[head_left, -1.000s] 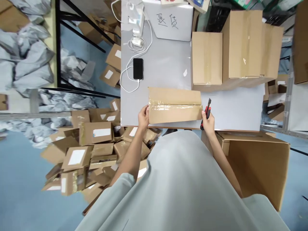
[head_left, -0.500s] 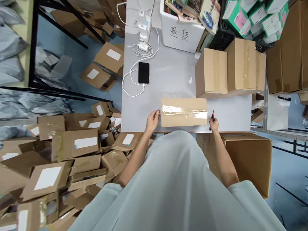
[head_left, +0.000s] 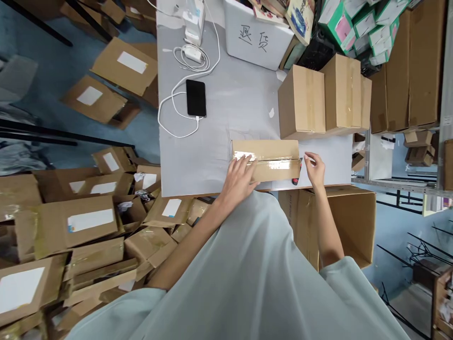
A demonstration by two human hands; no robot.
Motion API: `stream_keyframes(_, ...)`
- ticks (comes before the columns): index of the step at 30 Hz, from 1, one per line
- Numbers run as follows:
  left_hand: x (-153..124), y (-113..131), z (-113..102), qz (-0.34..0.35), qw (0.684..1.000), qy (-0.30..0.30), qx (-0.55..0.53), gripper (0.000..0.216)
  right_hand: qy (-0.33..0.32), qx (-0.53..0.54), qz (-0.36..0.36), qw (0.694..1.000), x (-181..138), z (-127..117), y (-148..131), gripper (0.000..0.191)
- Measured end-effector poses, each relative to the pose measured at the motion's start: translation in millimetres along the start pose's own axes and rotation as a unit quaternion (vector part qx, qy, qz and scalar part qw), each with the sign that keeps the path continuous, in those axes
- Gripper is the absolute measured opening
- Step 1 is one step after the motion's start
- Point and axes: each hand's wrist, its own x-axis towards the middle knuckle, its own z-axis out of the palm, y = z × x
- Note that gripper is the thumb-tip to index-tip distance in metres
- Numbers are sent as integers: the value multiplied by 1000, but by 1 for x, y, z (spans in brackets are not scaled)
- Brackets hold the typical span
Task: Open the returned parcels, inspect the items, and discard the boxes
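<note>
A long, narrow cardboard box [head_left: 265, 150] with shiny clear tape along its top seam lies near the table's front edge. My left hand [head_left: 241, 175] rests on the box's left part, fingers spread over the tape. Just off the box's right end is my right hand [head_left: 316, 167], its fingers bent and a small gap showing between thumb and forefinger; I see nothing in it. A slim black-and-red hand tool [head_left: 295, 181] lies at the right end of the box, which hides part of it. Its exact kind is not clear.
On the grey table [head_left: 240, 104] are a phone [head_left: 196, 97] on a white cable, a power strip [head_left: 194, 28], a white bin [head_left: 256, 40] of books and upright cartons [head_left: 300, 101]. A large open carton [head_left: 350, 226] stands below right; discarded boxes [head_left: 88, 212] heap at left.
My left hand has moved from beside the box onto its top. My right hand has let go of the tool, now lying against the box. The camera view has shifted right.
</note>
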Motion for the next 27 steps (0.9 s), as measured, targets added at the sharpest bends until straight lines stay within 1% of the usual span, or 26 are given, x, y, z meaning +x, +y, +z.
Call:
stream_keyframes(2,14,8,3,6,998,-43,36,76,-47,-28,-86,995,5,-6,-25,41)
stream_keyframes(3,19,13,4,2,997,-54,53,74,-76,-47,-119,989,10,-7,-35,38)
stream_keyframes(4,22,18,5,-3,996,-58,72,70,-108,-68,-148,981,15,-5,-44,36)
stream_keyframes(6,22,28,5,-4,992,-56,112,54,-176,-110,-194,959,28,1,-55,32)
stream_keyframes(8,15,37,4,3,987,-56,150,42,-244,-158,-233,928,41,11,-60,37)
stream_keyframes(11,-1,45,6,-4,982,-68,174,38,-319,-241,-283,872,54,24,-61,60)
stream_keyframes(12,-6,47,7,-13,982,-68,174,38,-334,-265,-298,854,56,26,-61,62)
stream_keyframes(14,-14,49,10,-32,983,-59,169,38,-356,-294,-325,825,59,27,-61,57)
stream_keyframes(16,-21,51,13,-50,985,-43,163,39,-369,-296,-347,809,65,22,-62,53)
stream_keyframes(18,-27,54,18,-66,984,-29,162,37,-365,-292,-359,808,77,15,-61,53)
stream_keyframes(21,-37,59,25,-106,980,-19,169,34,-323,-282,-351,832,110,10,-58,56)
stream_keyframes(24,-47,65,29,-141,979,-15,149,27,-291,-239,-348,859,146,18,-57,54)
stream_keyframes(26,-51,69,27,-146,982,-13,117,13,-281,-218,-358,863,162,26,-58,53)
stream_keyframes(27,-51,71,24,-147,984,-14,102,16,-272,-219,-363,864,165,31,-59,53)
